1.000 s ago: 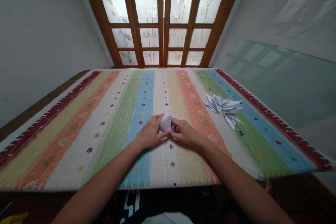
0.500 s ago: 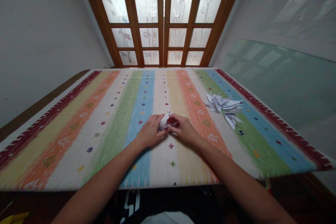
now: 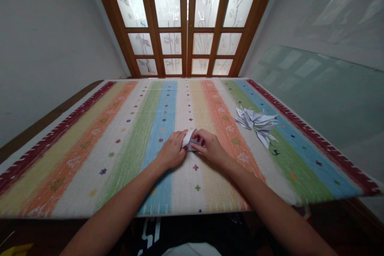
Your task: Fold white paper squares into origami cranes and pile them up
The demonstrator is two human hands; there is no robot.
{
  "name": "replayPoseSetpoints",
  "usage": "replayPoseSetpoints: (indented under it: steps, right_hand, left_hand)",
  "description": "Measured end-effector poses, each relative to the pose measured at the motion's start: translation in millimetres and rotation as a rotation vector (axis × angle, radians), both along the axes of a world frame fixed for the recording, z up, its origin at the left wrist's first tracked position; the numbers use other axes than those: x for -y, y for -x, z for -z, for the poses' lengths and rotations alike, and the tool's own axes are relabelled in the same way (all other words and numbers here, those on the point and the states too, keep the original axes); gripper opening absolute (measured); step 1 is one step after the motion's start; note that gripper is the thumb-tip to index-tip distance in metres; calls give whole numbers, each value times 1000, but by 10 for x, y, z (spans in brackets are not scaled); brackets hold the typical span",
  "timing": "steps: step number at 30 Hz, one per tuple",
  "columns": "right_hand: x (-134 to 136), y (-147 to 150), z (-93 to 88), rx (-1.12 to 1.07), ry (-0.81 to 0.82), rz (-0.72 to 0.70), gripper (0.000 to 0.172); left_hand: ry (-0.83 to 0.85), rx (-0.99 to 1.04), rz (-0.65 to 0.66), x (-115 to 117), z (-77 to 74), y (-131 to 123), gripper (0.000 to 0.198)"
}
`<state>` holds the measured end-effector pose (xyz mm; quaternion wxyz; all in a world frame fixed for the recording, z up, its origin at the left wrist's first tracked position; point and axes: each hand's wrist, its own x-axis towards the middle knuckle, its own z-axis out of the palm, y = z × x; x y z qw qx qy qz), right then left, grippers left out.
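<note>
A small folded piece of white paper [image 3: 189, 139] is held between my two hands, just above the striped tablecloth near the middle of the table. My left hand [image 3: 172, 150] grips its left side, fingers on top and thumb toward me. From the other side, the thumb and fingers of my right hand [image 3: 210, 145] pinch the paper's right part, where a flap stands opened. My fingers cover part of the folds. Off to the right lies a cluster of several folded white paper cranes [image 3: 257, 122].
A colourful striped tablecloth [image 3: 126, 184] covers the table. Beyond its far edge stands a wooden door [image 3: 187, 28] with frosted panes. A glass panel [image 3: 315, 92] leans along the right wall, and a grey wall [image 3: 54, 28] rises at the left.
The paper between my hands has opened out on the right, showing a wider flap. My right fingers have shifted slightly along it. The cranes have not moved.
</note>
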<state>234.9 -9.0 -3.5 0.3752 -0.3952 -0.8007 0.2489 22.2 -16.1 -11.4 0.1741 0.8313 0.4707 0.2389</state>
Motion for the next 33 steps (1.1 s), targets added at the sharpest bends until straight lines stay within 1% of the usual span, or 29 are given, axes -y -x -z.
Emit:
replayPoseSetpoints:
  steps: [2,3,5,8,11,14,17,21,25,27,29,31,33]
  right_hand:
    - [4,-32,-28,11,-77,-3,11]
    - [4,-51,-39,14,-117,-6,13]
    - [-1,-91,-51,21,-186,-32,22]
    - [-19,-134,-38,45,-228,-94,36]
    - [-42,-156,2,52,-251,-86,48]
    - [-58,-176,37,96,-267,-85,55]
    - [-47,-193,34,194,-245,-114,54]
    - [7,-183,-16,284,-229,-162,52]
    - [42,-174,-66,319,-256,-133,58]
    - [40,-187,-86,319,-308,-89,57]
    - [35,-205,-104,307,-363,-71,55]
    - [39,-216,-120,308,-376,-106,50]
    - [59,-211,-133,329,-338,-167,49]
  left_hand:
    - [-9,7,13,-12,8,16,64]
    - [-16,10,25,-19,12,25,66]
    - [-34,18,50,-34,18,42,68]
    - [-70,39,69,-55,26,64,68]
    - [-107,80,77,-73,34,86,67]
    - [-130,117,96,-88,38,103,68]
    - [-135,153,79,-94,29,105,67]
    - [-100,202,14,-86,-4,103,63]
    - [-33,182,5,-74,-44,115,54]
    - [-10,184,13,-66,-59,117,57]
    - [8,195,43,-59,-66,113,63]
    - [17,213,73,-53,-61,104,67]
    - [5,226,55,-53,-46,96,66]
